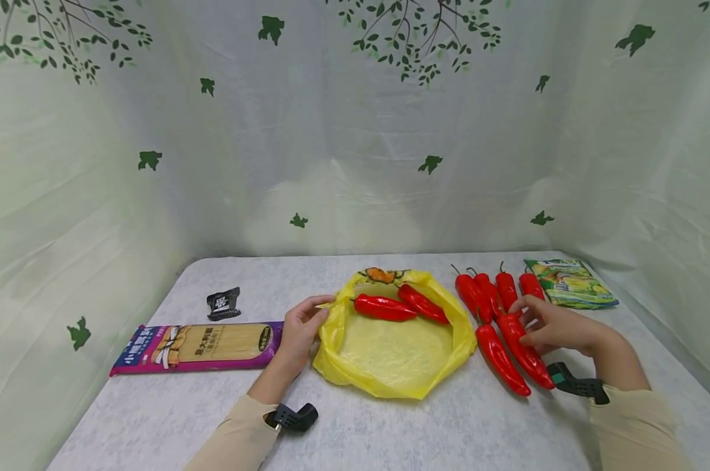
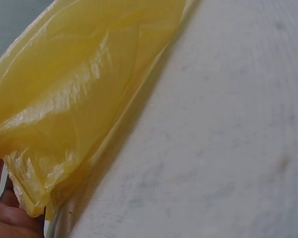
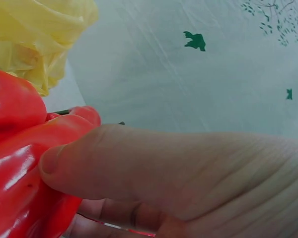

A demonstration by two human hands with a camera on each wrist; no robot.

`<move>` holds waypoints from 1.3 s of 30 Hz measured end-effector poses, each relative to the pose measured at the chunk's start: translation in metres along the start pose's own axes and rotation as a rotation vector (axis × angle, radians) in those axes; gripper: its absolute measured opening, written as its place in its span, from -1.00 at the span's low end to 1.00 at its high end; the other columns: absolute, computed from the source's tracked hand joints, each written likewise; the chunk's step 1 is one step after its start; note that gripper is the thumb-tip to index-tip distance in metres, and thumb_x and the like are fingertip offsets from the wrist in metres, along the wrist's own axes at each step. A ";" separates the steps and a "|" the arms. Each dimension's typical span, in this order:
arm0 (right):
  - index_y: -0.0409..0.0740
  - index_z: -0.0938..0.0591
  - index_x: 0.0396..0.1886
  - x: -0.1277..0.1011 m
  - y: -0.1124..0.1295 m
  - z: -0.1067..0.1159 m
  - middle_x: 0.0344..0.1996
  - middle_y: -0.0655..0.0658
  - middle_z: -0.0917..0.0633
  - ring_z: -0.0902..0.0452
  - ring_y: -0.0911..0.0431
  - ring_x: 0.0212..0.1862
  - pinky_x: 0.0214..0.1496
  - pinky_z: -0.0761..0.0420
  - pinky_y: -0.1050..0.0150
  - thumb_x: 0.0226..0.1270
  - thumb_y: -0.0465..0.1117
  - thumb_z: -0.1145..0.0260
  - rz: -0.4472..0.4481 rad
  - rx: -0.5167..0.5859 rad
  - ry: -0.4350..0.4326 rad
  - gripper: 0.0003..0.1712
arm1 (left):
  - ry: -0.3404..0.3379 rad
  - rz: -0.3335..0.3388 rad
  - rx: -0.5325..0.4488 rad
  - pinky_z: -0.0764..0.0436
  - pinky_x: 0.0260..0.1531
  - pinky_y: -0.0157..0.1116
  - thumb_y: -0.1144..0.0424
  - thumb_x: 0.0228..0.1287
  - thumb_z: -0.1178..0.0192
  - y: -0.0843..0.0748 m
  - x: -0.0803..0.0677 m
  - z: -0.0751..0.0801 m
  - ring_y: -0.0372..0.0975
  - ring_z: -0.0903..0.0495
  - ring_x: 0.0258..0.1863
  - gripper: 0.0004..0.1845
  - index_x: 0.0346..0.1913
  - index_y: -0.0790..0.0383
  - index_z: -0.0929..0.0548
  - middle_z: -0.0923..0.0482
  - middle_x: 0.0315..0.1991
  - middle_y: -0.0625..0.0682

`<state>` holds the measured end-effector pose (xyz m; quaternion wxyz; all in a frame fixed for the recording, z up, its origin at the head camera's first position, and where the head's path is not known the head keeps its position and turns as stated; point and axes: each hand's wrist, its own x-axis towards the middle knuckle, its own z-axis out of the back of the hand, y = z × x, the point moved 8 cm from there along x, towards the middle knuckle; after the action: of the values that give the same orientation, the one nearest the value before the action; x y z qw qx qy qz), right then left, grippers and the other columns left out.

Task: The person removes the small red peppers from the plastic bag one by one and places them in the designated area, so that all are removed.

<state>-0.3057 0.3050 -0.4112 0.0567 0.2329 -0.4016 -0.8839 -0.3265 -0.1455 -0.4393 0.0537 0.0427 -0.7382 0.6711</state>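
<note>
Peppers are going into the yellow bag (image 1: 390, 356) one at a time, and I judge I'm at the pick-up of the next one. My left hand (image 1: 300, 333) pinches the bag's left rim, fingers curled over the plastic, holding the mouth wide on the surface (image 1: 390, 432); the left wrist view shows only that crinkled yellow film bunched against my fingertips. Two red peppers (image 1: 398, 306) already lie inside, toward the far side of the bag, touching each other.

My right hand (image 1: 557, 327) sits on the loose group just right of the bag. Its fingers lie across the pepper (image 1: 525, 350) nearest me on that side, and in the right wrist view my thumb (image 3: 119, 163) presses flat on its glossy red skin with the fingers tucked beneath, so I'd call that a grip closing round it. Beside it lies another long pepper (image 1: 500, 360), and four more (image 1: 496, 291) stand in a row behind, stems pointing away.

Next move, as I see it: lift without rolling the neighbour, carry left over the rim, and lower onto bare plastic in the near half of the bag. A noodle packet (image 1: 198, 345), a small black wrapper (image 1: 223, 303) and a green packet (image 1: 569, 282) lie off to the sides.
</note>
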 end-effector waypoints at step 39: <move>-0.21 -0.45 0.09 0.003 -0.005 -0.002 -0.01 -0.22 -0.59 -0.55 0.01 -0.05 -0.20 -0.77 0.08 0.15 -0.13 -0.52 -0.059 -0.073 -0.003 -0.41 | 0.008 -0.006 -0.009 -0.70 -0.33 -0.38 0.37 0.43 -0.11 -0.001 -0.001 -0.002 -0.28 -0.64 -0.31 -0.70 0.14 0.37 -0.62 -0.64 -0.22 -0.01</move>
<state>-0.3067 0.3067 -0.4170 0.0383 0.2410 -0.3621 -0.8996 -0.3253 -0.1439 -0.4378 0.0591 0.0420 -0.7408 0.6678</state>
